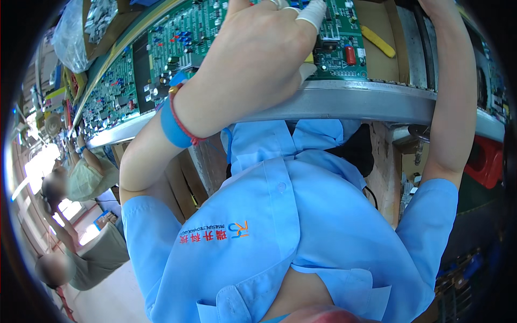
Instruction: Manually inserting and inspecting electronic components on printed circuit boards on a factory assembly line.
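My left hand (257, 62) lies over a green circuit board (329, 71) crowded with small parts. White cots cover several of its fingertips. Thumb and index finger are spread apart, and nothing shows gripped between them; other fingertips are cut off by the top edge. A blue band (173, 128) and a red cord circle that wrist. Beside the thumb, a red component (350, 55) stands on the board near its front edge. On the right, my bare right forearm (455, 86) reaches up and out of view, so the right hand cannot be seen.
A metal rail (350, 102) runs along the front of the boards. More circuit boards (116, 81) line up leftward. A yellow handle-shaped piece (378, 42) lies in a cardboard box. Upper left are a box of silvery parts (101, 19) and a plastic bag (69, 40). Two people sit farther left.
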`<state>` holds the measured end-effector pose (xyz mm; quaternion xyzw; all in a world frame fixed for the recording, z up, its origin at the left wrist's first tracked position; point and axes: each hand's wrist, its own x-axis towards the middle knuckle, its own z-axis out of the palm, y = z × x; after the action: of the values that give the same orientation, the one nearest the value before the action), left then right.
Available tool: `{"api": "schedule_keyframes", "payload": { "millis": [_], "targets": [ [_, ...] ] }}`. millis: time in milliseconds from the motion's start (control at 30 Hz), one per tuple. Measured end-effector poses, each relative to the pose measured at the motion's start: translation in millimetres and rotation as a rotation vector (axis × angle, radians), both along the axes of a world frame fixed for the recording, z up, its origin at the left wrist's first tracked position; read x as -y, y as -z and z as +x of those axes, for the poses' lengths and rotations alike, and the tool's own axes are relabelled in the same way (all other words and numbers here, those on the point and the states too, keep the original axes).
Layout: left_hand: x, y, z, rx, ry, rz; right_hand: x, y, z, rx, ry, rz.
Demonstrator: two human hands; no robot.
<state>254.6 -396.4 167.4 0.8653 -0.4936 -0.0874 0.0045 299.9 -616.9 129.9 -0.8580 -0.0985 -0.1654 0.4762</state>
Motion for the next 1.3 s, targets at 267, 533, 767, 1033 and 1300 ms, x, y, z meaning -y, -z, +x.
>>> {"api": "schedule_keyframes", "payload": {
  "millis": [267,533,767,1033,1300],
  "targets": [
    [-6,40,-9,0.273,0.042,-0.267,61,17,14,-0.142,0.007,0.043],
    [-3,57,-28,0.255,-0.064,-0.535,41,13,13,-0.193,0.086,0.105],
    [-149,25,-62,0.401,-0.385,-0.897,56,10,12,-0.242,0.004,0.201],
    [-452,45,-221,0.669,-1.730,0.186,58,20,27,-0.318,-0.061,0.249],
    [-591,104,-293,0.055,-1.945,0.247,66,15,21,-0.307,0.007,0.240]
  ]
}}
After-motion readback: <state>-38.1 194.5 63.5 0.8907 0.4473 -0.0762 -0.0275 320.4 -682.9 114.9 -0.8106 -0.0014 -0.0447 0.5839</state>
